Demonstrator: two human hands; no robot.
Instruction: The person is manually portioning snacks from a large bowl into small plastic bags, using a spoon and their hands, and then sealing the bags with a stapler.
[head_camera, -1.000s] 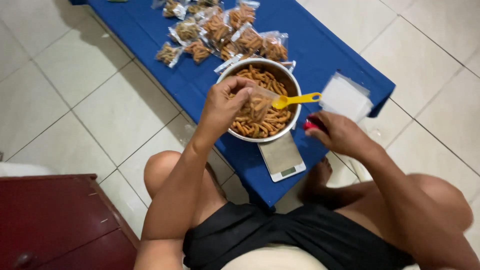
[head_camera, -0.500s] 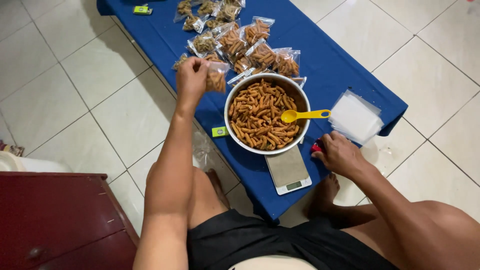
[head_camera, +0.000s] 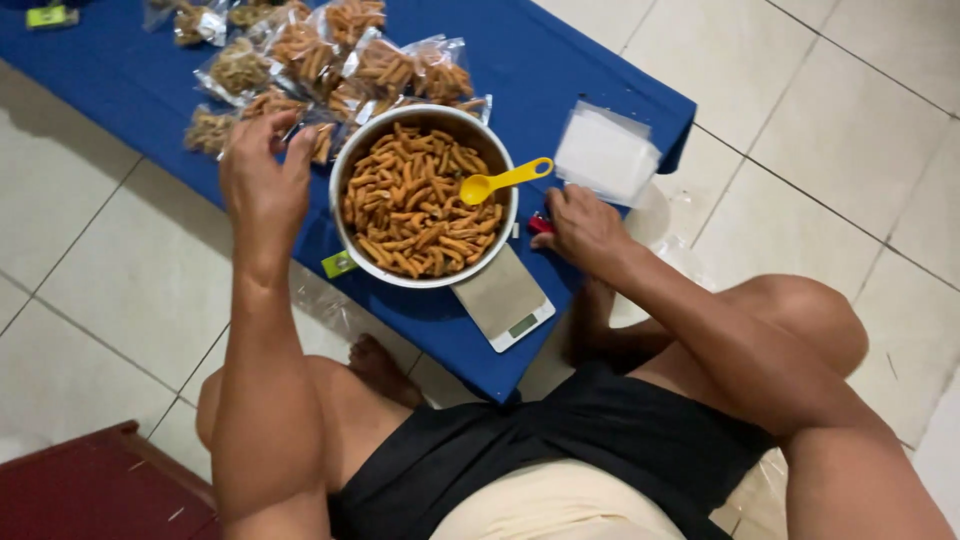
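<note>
— Two hands in view. Left hand (head_camera: 262, 185): fingers spread, released, hovering over filled bags (head_camera: 300, 60), fingertips close to nearest bag; contact not determinable.
— Right hand (head_camera: 583, 228)?
— Resting on blue cloth (head_camera: 560, 60), loosely curled over small red object (head_camera: 541, 223); grasp not determinable.
— Between hands?
— Metal bowl (head_camera: 425, 195) of fried sticks (head_camera: 410, 215), yellow spoon (head_camera: 505, 181) lying inside, handle toward right hand. Sits on scale (head_camera: 505, 300), partly covering it.
— Beyond right hand?
— Stack of empty clear bags (head_camera: 606, 152), just past fingertips, apart from them.
— Below left hand?
— Green item (head_camera: 338, 264) at bowl's edge, kind unclear.
</note>
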